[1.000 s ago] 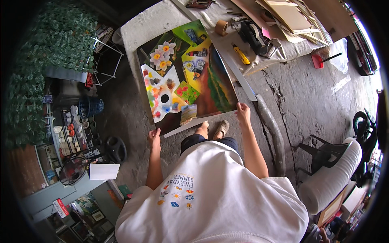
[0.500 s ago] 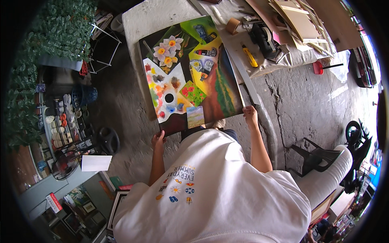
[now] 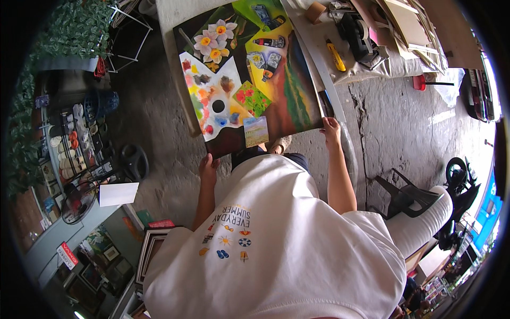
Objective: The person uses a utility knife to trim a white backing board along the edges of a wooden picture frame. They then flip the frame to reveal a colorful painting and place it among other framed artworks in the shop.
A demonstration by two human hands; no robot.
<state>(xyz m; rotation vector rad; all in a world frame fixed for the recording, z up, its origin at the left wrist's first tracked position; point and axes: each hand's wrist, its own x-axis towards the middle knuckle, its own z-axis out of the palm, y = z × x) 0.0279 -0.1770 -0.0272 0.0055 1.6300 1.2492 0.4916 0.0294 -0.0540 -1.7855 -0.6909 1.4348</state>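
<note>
A large unframed painting (image 3: 297, 106) lies partly over the near end of the cloth-covered table (image 3: 325, 45), its near edge reaching out toward my body. It shows white-and-yellow flowers, paint tubes and a white palette blotched with colours. My left hand (image 3: 209, 166) is closed on the near left corner, thumb on top. At the near right corner my right hand (image 3: 331, 131) pinches the edge. The fingers under the painting are hidden. A metal straightedge (image 3: 325, 80) runs along the table beside the painting's right side.
A yellow cutter knife (image 3: 336, 56), a black tape dispenser (image 3: 359, 40) and a tape roll (image 3: 315, 11) lie right of the painting. Wood strips and boards (image 3: 406, 24) are piled beyond. A black chair (image 3: 409, 196) stands at right; a fan (image 3: 79, 202) and shelf goods are at left.
The whole view has shifted, so the table and painting sit higher in the picture. Both hands keep their hold on the painting's near corners.
</note>
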